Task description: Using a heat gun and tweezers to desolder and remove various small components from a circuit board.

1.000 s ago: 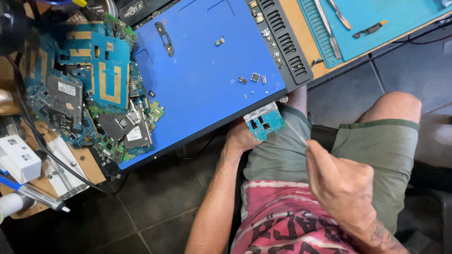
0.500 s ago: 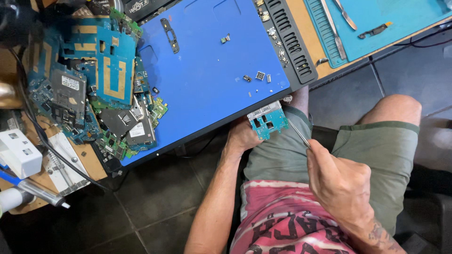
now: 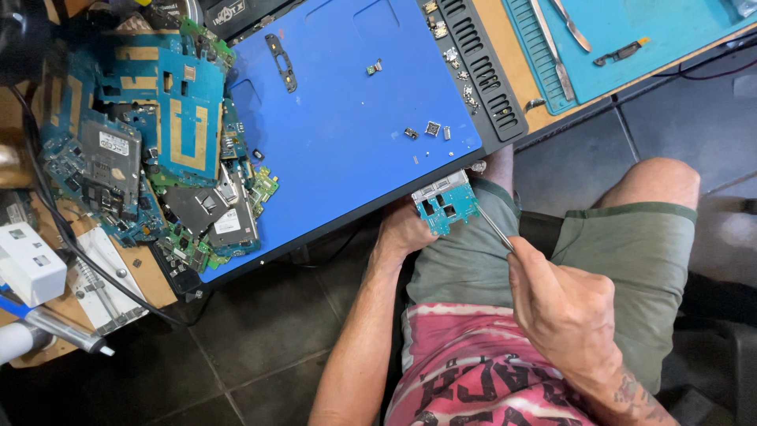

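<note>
My left hand (image 3: 404,231) grips a small teal circuit board (image 3: 445,206) just below the near edge of the blue work mat (image 3: 347,134), over my lap. My right hand (image 3: 561,304) holds thin metal tweezers (image 3: 495,229), whose tip touches the right edge of that board. Both hands are closed around what they hold. The fingers of the left hand are partly hidden behind the board.
A heap of teal and green circuit boards (image 3: 158,150) covers the mat's left side. Small loose chips (image 3: 430,130) lie on the mat. A black slotted tray (image 3: 473,63) borders it on the right, then a teal mat with metal tools (image 3: 568,39). A white box (image 3: 27,264) sits far left.
The view has shifted slightly. My right hand has brought the tweezers closer, and their tip now meets the board's edge. The left hand keeps the board in about the same spot.
</note>
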